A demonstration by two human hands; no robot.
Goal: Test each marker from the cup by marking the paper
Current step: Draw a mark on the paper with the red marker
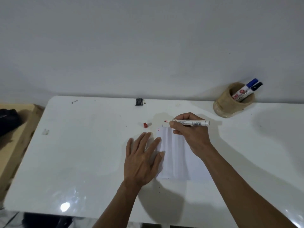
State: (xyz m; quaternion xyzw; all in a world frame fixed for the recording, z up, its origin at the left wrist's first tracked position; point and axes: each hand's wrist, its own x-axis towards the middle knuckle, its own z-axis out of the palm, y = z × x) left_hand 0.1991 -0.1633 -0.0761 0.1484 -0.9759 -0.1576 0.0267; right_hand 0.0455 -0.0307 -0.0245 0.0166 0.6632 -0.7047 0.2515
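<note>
The right hand [190, 134] grasps an uncapped red marker [189, 122] between its fingers, with the red tip just above the far left corner of the paper [176, 160], near small marks there. The left hand [144, 155] lies flat and released, its fingertips on the paper's left edge. The red cap [145, 125] rests on the white table [82, 153] nearby. 2 markers (blue [246, 87] and black [251, 90]) stand in the cup [227, 104], well apart.
</note>
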